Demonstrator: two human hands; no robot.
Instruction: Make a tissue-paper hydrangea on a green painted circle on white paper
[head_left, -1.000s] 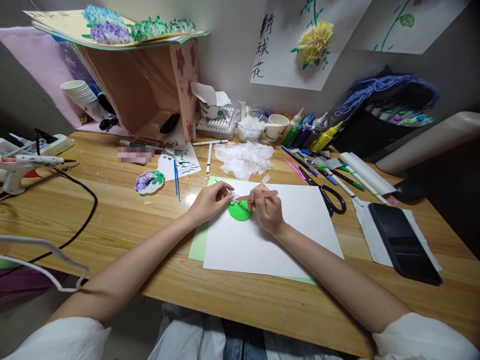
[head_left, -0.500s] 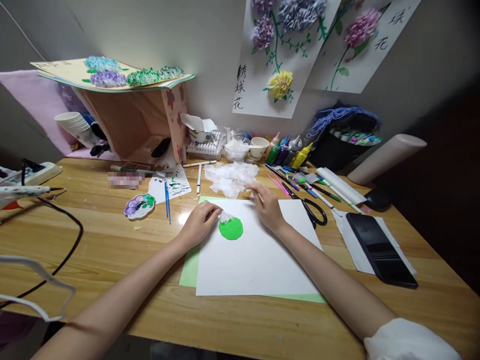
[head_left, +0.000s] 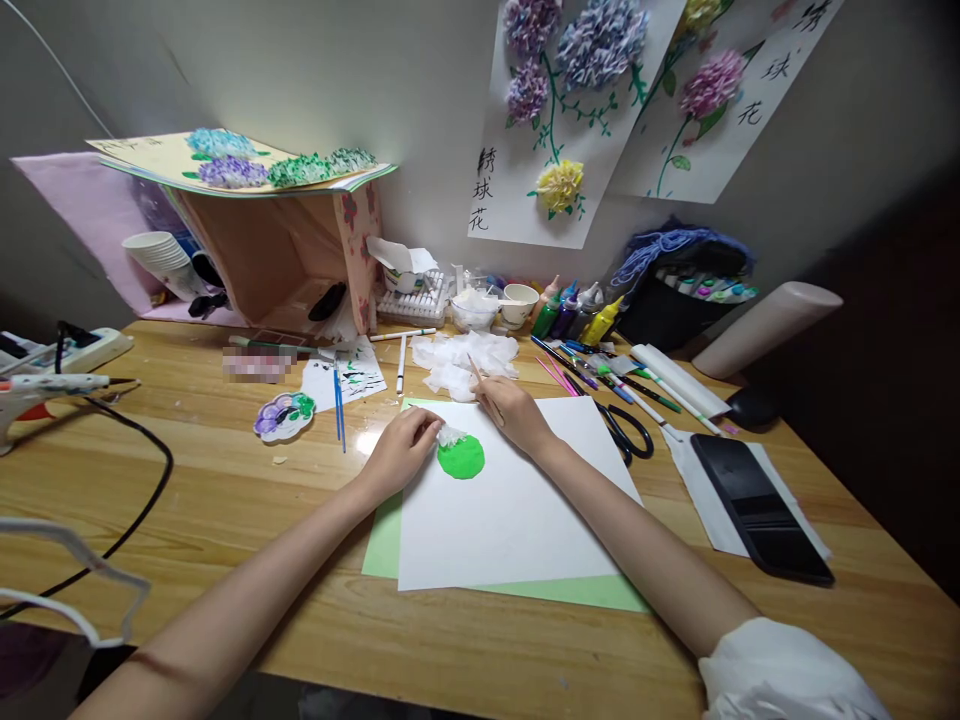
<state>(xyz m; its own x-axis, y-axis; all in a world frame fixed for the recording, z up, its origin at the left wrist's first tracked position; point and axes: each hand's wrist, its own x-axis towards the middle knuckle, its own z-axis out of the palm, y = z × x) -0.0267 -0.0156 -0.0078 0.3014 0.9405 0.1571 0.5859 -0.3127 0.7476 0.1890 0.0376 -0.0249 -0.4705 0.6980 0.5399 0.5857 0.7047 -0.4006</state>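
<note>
My left hand (head_left: 401, 452) rests at the left edge of a white paper sheet (head_left: 517, 520), its fingers pinched together. Its fingertips meet a small tuft of white tissue (head_left: 451, 436) on the upper rim of a bright green disc (head_left: 461, 458). Whatever lies inside that pinch is hidden. My right hand (head_left: 516, 412) hovers over the top of the sheet, fingers closed around what looks like a thin, light brown stick (head_left: 475, 370). The stick points up toward a pile of white tissue pieces (head_left: 450, 360) behind the paper.
Black-handled scissors (head_left: 634, 435) and a phone (head_left: 757, 505) lie at right, near scattered pens. Paint bottles (head_left: 600, 322), a paper cup (head_left: 519, 303) and a bowl (head_left: 474, 310) line the back. Leftward are a paint palette (head_left: 283, 416), blue brushes (head_left: 339, 405) and a glue gun (head_left: 45, 390).
My right hand has moved slightly left and down, nearer the green disc, and the thin stick now shows in its fingers. My left hand stays by the tissue tuft. The view has shifted slightly.
</note>
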